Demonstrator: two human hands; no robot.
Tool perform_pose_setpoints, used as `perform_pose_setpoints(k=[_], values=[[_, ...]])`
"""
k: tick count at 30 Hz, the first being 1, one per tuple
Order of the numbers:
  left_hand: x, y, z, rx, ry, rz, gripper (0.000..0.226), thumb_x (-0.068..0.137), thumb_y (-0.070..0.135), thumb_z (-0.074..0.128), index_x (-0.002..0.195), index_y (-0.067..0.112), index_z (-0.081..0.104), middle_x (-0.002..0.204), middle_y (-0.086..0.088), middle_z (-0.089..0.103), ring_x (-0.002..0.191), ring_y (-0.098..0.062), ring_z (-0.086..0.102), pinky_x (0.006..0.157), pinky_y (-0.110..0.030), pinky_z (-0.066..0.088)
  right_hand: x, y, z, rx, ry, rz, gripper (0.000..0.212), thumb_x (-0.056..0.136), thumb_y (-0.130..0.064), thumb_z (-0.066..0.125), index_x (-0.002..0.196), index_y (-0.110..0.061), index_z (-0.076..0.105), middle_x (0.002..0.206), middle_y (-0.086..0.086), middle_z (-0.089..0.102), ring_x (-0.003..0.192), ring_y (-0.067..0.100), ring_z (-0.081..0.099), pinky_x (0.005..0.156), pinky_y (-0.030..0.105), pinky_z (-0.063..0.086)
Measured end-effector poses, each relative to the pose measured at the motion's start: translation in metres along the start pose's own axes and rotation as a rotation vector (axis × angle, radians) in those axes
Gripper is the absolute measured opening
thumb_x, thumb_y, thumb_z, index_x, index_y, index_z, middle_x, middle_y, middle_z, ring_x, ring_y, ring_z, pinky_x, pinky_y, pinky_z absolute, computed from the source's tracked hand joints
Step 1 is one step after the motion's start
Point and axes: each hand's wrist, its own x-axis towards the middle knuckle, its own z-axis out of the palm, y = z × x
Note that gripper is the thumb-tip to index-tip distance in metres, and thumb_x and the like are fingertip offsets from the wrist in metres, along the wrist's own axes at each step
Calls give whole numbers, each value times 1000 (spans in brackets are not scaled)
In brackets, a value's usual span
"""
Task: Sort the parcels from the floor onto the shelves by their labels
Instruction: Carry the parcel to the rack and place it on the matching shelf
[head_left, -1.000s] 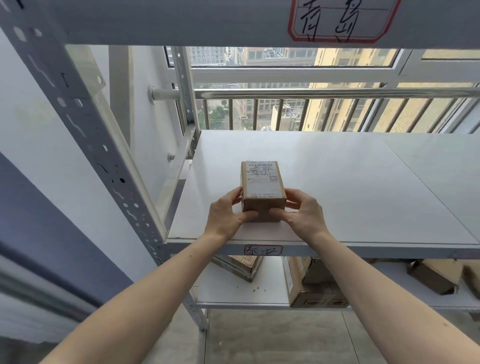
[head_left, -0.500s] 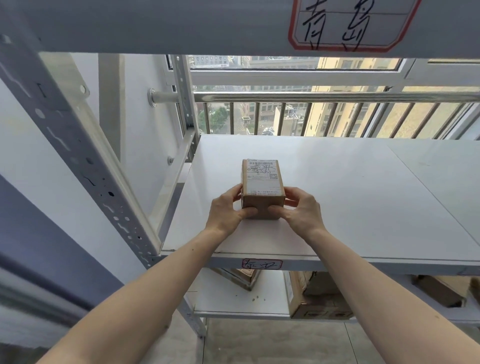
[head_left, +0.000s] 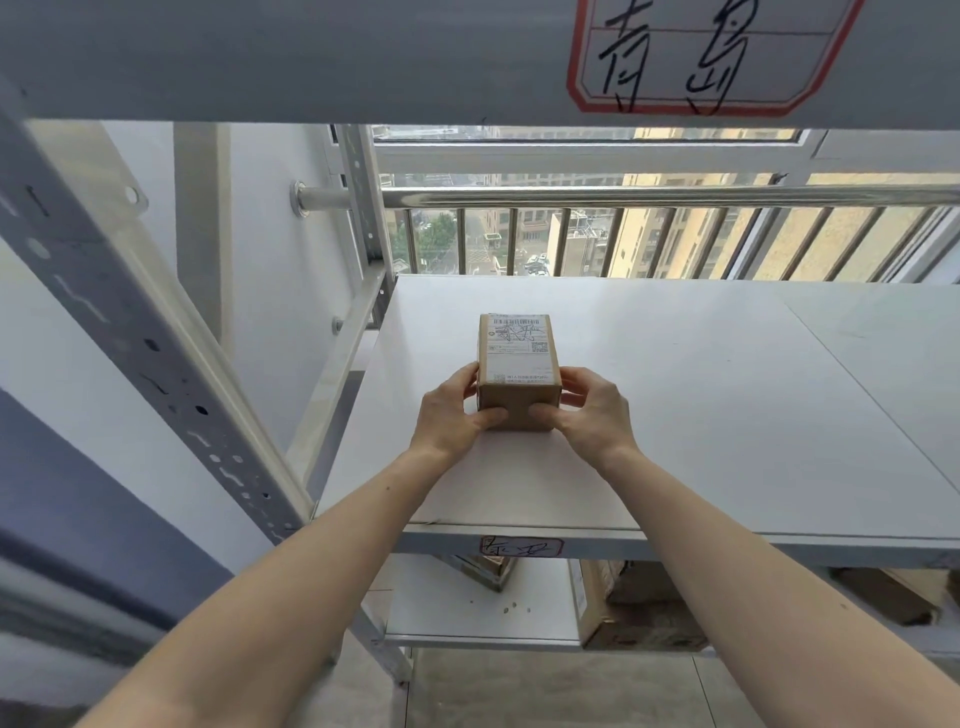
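Observation:
A small brown cardboard parcel (head_left: 518, 364) with a white shipping label on top sits on the white middle shelf (head_left: 701, 405), toward its left side. My left hand (head_left: 451, 413) grips the parcel's left side, thumb on its front face. My right hand (head_left: 592, 413) grips the right side the same way. A red-framed handwritten label (head_left: 521, 546) is stuck on this shelf's front edge below my arms. A larger red-framed label (head_left: 696, 57) marks the beam of the shelf above.
Perforated grey uprights (head_left: 130, 322) frame the rack on the left. Several cardboard boxes (head_left: 634, 608) stand on the lower shelf (head_left: 467, 613). Behind the rack are a steel rail (head_left: 623, 197) and a window. Grey tiled floor (head_left: 545, 696) lies below.
Both hands have slid the parcel a little farther back on the shelf, and the view has moved closer. The grip is unchanged.

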Motion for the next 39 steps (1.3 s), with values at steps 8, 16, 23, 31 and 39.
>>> perform_pose_setpoints(k=[8, 16, 23, 31, 39], values=[[-1, 1, 0, 15, 1, -2, 63, 77, 14, 79, 135, 18, 56, 125, -1, 69, 118, -18, 62, 105, -33, 46, -2, -2, 1, -13, 6, 8, 62, 67, -18, 86, 125, -16, 64, 119, -2, 71, 102, 12, 67, 84, 19, 49], [-4, -1, 0, 57, -22, -55, 68, 78, 21, 80, 137, 11, 48, 135, -9, 62, 128, -22, 55, 108, -41, 43, -9, -4, 2, -67, 41, 34, 72, 69, -24, 84, 135, -12, 56, 130, 3, 66, 113, 18, 63, 98, 34, 50], [-16, -7, 0, 119, 19, -75, 83, 83, 25, 77, 150, 7, 31, 149, -14, 48, 137, -27, 46, 113, -40, 37, -28, -3, 5, -103, 153, 30, 67, 77, -30, 79, 135, -13, 51, 135, 7, 54, 120, 20, 55, 98, 30, 44], [-47, -12, -3, 93, 292, 10, 62, 85, 18, 73, 140, 7, 47, 139, -13, 53, 126, -25, 54, 107, -35, 43, -68, -15, 28, -72, 347, -2, 39, 88, -18, 66, 123, -9, 50, 126, 9, 51, 119, 25, 52, 96, 33, 43], [-83, -19, -26, -32, 478, 18, 39, 92, 22, 65, 127, 11, 55, 127, -7, 57, 106, -13, 61, 90, -29, 52, -101, -43, 73, -19, 288, -229, 19, 90, -7, 61, 108, -7, 58, 106, 1, 52, 96, 19, 57, 84, 44, 54]])
